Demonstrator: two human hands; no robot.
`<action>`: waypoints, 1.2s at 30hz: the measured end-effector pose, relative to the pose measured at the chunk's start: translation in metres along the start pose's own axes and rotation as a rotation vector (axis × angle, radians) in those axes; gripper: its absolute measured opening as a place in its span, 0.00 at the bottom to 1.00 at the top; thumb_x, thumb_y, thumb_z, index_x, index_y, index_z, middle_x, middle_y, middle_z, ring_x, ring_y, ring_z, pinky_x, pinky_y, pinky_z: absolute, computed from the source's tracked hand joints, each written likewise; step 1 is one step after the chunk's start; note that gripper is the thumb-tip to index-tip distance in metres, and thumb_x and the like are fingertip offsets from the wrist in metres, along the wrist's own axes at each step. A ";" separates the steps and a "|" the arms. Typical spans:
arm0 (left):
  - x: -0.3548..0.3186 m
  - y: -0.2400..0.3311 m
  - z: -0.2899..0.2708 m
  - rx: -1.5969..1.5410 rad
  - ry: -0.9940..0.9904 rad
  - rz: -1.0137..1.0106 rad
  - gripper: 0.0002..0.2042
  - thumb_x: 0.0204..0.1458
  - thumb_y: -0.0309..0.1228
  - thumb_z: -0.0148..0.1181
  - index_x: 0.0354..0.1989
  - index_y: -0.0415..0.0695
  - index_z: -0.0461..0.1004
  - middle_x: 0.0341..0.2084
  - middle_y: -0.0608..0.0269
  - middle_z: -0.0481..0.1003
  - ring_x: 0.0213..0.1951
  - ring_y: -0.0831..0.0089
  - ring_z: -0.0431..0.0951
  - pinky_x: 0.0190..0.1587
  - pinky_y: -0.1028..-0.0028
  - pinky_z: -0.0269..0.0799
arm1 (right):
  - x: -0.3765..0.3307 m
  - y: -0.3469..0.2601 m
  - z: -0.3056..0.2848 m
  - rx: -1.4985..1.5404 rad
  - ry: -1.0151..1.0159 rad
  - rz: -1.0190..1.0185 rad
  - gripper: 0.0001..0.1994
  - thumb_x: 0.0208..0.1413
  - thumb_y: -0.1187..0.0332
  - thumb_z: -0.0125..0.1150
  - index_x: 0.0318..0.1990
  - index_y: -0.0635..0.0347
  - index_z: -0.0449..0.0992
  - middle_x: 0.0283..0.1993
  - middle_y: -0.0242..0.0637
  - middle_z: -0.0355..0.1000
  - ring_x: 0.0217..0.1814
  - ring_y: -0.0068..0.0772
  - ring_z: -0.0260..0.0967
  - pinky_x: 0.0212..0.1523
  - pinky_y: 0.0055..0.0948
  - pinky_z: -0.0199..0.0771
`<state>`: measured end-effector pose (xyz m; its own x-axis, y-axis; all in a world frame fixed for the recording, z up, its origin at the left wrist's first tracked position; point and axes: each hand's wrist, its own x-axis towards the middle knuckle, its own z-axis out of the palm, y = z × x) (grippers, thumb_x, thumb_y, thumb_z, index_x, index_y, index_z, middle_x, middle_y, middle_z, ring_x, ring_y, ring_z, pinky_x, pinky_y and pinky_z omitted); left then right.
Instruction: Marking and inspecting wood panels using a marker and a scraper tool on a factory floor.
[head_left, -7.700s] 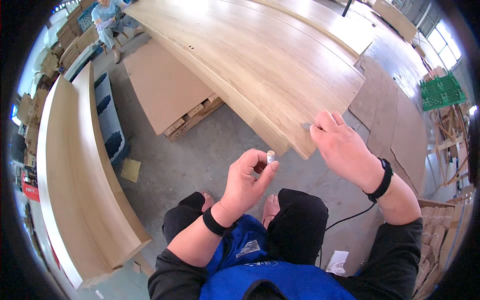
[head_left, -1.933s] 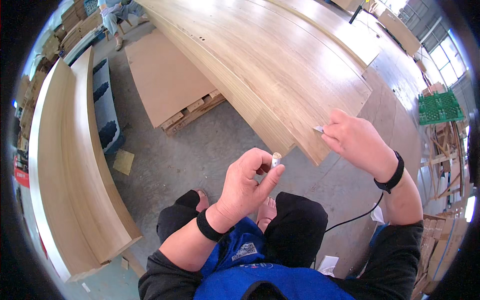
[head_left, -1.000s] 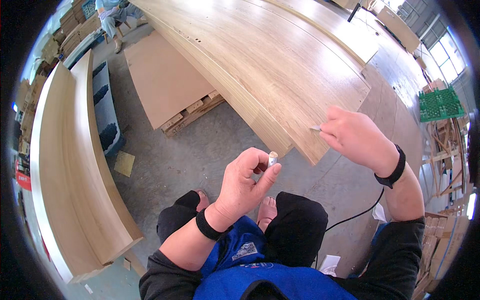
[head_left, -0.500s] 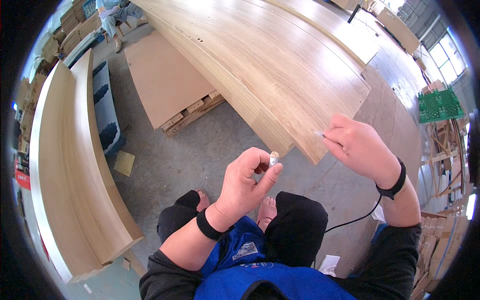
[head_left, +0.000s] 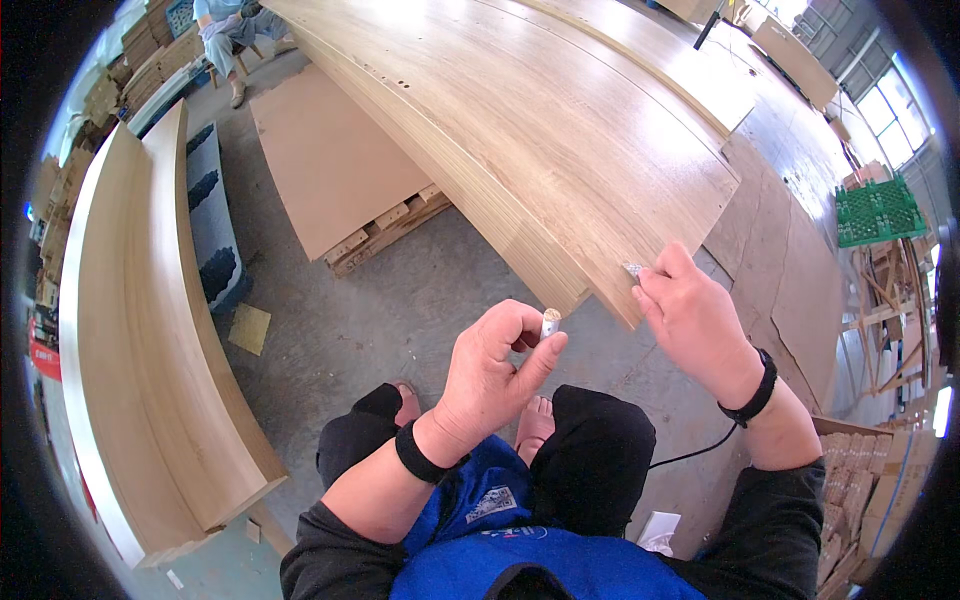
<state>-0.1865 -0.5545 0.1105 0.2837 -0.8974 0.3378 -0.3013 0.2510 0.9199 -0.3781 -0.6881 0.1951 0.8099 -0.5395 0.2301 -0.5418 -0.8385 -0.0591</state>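
Note:
Between the thumb and bent fingers of my left hand (head_left: pixel 488 365) stands a short white stick with a tan, crumbly-looking top (head_left: pixel 550 323). My right hand (head_left: pixel 690 315) pinches a small silvery flat piece, perhaps a blade (head_left: pixel 633 270), its end at the near corner of a wood-grain panel (head_left: pixel 560 150). Whether that end touches the surface I cannot tell. The panel lies on top of a stack with pale layered edges, and a few small dark holes show near its left edge.
To the left stand long wood-grain boards (head_left: pixel 150 330). A brown sheet (head_left: pixel 330 160) lies on a wooden pallet (head_left: pixel 390 225). Far left, a person (head_left: pixel 235 30) sits. At right are a green plastic crate (head_left: pixel 880 212) and cartons (head_left: pixel 860 490). A black cable (head_left: pixel 695 452) runs beside my knee.
My right hand has shifted slightly down and left and turned, so more of the silvery piece shows at the panel corner. My left hand stays almost in place with the stick.

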 end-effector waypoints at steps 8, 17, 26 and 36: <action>0.000 0.001 -0.001 -0.011 0.011 0.001 0.06 0.56 0.27 0.65 0.36 0.42 0.73 0.28 0.65 0.75 0.31 0.77 0.74 0.37 0.75 0.73 | -0.002 -0.021 0.003 -0.235 -0.094 0.063 0.19 0.60 0.52 0.59 0.34 0.64 0.77 0.34 0.42 0.67 0.30 0.41 0.75 0.26 0.34 0.78; -0.003 0.004 -0.002 -0.023 0.000 -0.012 0.06 0.56 0.26 0.65 0.37 0.42 0.74 0.28 0.65 0.74 0.30 0.78 0.73 0.36 0.76 0.72 | -0.006 -0.035 0.001 -0.269 -0.204 0.151 0.22 0.59 0.50 0.60 0.33 0.65 0.76 0.35 0.44 0.68 0.29 0.43 0.77 0.25 0.36 0.78; -0.006 0.005 -0.005 -0.053 0.019 0.022 0.06 0.56 0.26 0.65 0.37 0.41 0.74 0.29 0.65 0.75 0.31 0.79 0.74 0.36 0.76 0.72 | -0.020 -0.022 -0.012 -0.087 -0.057 0.138 0.10 0.61 0.64 0.56 0.33 0.61 0.76 0.36 0.45 0.66 0.31 0.48 0.72 0.32 0.41 0.77; -0.004 0.006 -0.003 -0.085 0.046 -0.004 0.07 0.55 0.30 0.66 0.33 0.42 0.73 0.25 0.63 0.73 0.28 0.72 0.74 0.33 0.74 0.72 | -0.001 -0.006 -0.001 -0.087 -0.055 0.098 0.11 0.62 0.63 0.55 0.32 0.61 0.76 0.33 0.45 0.67 0.32 0.47 0.73 0.32 0.41 0.76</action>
<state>-0.1864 -0.5481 0.1153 0.3267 -0.8815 0.3409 -0.2226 0.2787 0.9342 -0.3756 -0.6824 0.1963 0.7620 -0.6239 0.1736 -0.6344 -0.7730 0.0060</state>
